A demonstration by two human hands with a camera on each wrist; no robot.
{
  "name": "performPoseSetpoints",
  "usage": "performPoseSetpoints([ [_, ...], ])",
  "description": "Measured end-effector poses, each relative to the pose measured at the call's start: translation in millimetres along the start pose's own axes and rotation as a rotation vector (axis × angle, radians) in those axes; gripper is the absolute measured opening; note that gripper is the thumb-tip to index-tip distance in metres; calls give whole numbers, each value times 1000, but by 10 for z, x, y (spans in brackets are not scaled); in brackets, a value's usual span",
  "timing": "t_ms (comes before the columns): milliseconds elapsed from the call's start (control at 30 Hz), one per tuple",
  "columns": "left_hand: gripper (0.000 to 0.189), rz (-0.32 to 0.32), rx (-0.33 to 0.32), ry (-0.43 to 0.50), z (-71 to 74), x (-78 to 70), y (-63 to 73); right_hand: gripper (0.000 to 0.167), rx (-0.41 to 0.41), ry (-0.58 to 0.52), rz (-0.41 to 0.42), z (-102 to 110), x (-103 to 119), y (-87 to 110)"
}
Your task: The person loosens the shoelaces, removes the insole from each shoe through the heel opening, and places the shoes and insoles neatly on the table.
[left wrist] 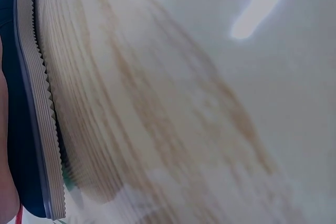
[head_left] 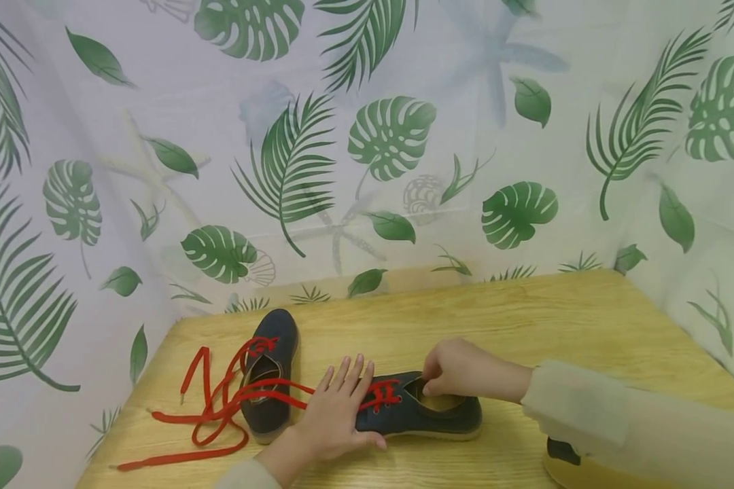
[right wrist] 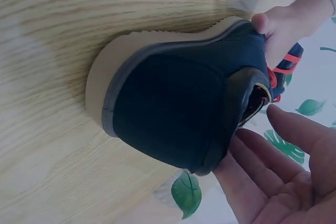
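Note:
A dark navy shoe [head_left: 431, 424] with red laces [head_left: 384, 392] lies sideways on the table, its toe to the left. My left hand [head_left: 336, 422] rests across its toe end, fingers spread and fairly straight, thumb along the near side. At the shoe's opening, my right hand [head_left: 465, 368] pinches the far collar edge, with the thumb over the inside. The right wrist view shows the shoe's heel [right wrist: 168, 103] and my right hand [right wrist: 286, 174] with fingers behind the collar. Only the shoe's side and ridged sole [left wrist: 39, 103] appear in the left wrist view.
A second navy shoe [head_left: 284, 327] stands to the left, toe away. Long red laces [head_left: 220, 414] trail over it and onto the wooden table [head_left: 526, 319]. Part of a black and tan object [head_left: 563, 451] shows below my right sleeve. Leaf-printed cloth [head_left: 318, 170] hangs behind.

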State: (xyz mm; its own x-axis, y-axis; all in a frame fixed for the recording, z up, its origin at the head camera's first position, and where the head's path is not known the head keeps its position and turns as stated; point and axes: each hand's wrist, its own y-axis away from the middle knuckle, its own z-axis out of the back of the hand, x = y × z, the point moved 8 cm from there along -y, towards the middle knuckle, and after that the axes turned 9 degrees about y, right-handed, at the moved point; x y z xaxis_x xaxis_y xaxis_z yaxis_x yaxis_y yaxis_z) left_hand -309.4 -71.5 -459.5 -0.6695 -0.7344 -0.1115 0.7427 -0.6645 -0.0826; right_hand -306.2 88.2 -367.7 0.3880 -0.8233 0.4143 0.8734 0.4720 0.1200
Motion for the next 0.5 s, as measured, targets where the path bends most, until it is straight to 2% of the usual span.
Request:
performPoseSetpoints([
  [100,121,-2,6,6,-2,7,2,7,13,13,-12,-54,17,-32],
  [333,118,-12,18,27,-12,9,-2,49,11,84,-1,-133,44,-109],
  [500,119,-14,24,30,-21,25,-5,52,25,127,-6,-192,58,-128],
])
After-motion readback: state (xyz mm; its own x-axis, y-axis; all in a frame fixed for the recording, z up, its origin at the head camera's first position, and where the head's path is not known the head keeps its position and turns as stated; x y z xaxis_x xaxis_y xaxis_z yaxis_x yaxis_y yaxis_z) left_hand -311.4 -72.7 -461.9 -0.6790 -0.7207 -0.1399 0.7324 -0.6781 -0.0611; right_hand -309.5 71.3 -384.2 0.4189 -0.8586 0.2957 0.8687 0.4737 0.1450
